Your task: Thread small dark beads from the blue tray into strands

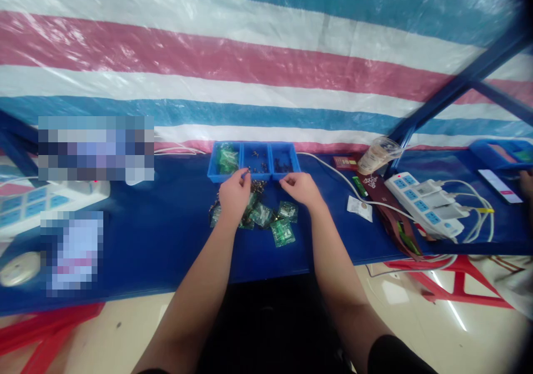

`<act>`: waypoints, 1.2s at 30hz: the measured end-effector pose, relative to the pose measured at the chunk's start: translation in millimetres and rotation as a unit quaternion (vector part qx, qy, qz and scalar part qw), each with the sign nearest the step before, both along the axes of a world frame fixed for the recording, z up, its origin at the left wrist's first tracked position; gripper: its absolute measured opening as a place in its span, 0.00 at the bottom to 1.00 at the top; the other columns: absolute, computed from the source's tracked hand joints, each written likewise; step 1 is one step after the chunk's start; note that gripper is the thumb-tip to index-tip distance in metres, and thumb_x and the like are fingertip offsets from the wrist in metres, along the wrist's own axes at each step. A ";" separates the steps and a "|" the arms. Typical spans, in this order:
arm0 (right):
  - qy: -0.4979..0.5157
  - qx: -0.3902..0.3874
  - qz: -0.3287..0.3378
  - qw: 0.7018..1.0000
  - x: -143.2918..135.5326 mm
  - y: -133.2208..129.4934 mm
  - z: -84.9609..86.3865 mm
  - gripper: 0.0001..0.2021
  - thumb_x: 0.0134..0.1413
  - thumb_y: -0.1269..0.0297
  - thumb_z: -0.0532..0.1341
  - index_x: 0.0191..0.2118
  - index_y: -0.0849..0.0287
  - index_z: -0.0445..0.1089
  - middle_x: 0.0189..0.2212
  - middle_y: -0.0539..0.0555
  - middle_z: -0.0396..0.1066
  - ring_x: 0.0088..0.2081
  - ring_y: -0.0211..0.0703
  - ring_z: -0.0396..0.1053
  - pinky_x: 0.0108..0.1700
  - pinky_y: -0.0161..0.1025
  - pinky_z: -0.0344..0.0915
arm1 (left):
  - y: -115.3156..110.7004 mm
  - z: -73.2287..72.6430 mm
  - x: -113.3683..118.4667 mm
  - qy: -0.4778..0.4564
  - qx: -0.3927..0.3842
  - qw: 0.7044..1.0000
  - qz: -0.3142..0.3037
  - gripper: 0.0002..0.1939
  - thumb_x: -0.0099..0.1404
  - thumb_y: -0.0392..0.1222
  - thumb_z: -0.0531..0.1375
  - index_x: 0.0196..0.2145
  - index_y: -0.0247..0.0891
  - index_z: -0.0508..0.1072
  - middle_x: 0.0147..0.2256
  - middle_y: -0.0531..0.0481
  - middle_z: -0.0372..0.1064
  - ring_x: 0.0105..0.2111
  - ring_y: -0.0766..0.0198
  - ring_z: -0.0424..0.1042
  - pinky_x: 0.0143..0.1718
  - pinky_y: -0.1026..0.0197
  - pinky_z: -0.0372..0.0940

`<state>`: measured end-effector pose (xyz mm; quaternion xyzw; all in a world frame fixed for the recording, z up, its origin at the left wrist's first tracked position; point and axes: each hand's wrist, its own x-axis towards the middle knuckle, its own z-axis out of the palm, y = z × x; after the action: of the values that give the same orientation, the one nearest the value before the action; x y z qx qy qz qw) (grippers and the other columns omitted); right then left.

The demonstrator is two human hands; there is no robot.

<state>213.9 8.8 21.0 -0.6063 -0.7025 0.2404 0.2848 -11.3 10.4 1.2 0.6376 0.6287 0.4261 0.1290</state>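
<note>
A blue tray [255, 177] with three compartments stands at the back of the blue table. Its left compartment holds small green-printed plastic packets [227, 158]; small dark parts [283, 165] lie in the other two. My left hand [234, 192] is at the tray's front edge, fingers pinched round a small dark piece too tiny to name. Across from it, my right hand [302, 187] is closed in a pinch by the right compartment; anything in its fingertips is hidden. Between my forearms lies a pile of small metal parts [259, 187] and clear packets with green print [282, 232].
On the right are a plastic cup [370, 156], a brown bag [385, 210], a white packet [360, 208] and a power strip [425, 204] with cables. Another power strip [41, 204] sits left. A person's hand [527, 183] shows at the right edge. Red stools [458, 282] stand below.
</note>
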 end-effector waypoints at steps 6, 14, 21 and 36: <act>-0.079 -0.038 0.033 0.996 5.1 2.2 -5.4 0.12 0.51 0.69 0.65 0.41 0.51 0.82 0.28 0.49 0.77 0.29 0.40 0.71 0.33 0.36 0.64 | 1.8 -3.8 0.7 0.021 0.009 1.000 0.002 0.17 0.69 0.49 0.58 0.46 0.40 0.81 0.25 0.47 0.75 0.28 0.57 0.73 0.35 0.58 0.65; -0.096 -0.047 0.048 0.993 2.1 3.6 -6.9 0.14 0.53 0.64 0.68 0.47 0.47 0.80 0.29 0.49 0.78 0.30 0.41 0.72 0.34 0.37 0.65 | -3.5 1.6 2.9 0.025 0.004 1.000 0.002 0.15 0.69 0.48 0.57 0.45 0.41 0.80 0.25 0.48 0.73 0.27 0.59 0.72 0.35 0.59 0.64; -0.095 -0.030 0.047 0.994 -0.9 5.0 -12.4 0.07 0.54 0.65 0.67 0.39 0.50 0.81 0.29 0.49 0.77 0.28 0.39 0.70 0.33 0.35 0.63 | -6.7 3.3 5.3 0.002 0.013 1.000 -0.025 0.15 0.70 0.48 0.56 0.44 0.41 0.80 0.23 0.51 0.71 0.24 0.62 0.69 0.32 0.62 0.61; 0.046 -0.027 0.084 0.995 -8.5 -1.8 0.5 0.06 0.56 0.64 0.62 0.34 0.58 0.76 0.23 0.47 0.71 0.24 0.36 0.65 0.29 0.34 0.59 | -9.7 7.0 8.2 -0.010 -0.008 0.995 -0.102 0.16 0.70 0.48 0.57 0.47 0.41 0.80 0.25 0.51 0.73 0.24 0.64 0.69 0.33 0.63 0.63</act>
<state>205.3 7.0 21.5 -0.5407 -0.7304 0.3102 0.2791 -3.1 0.7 8.2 0.6931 0.5623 0.4122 0.1831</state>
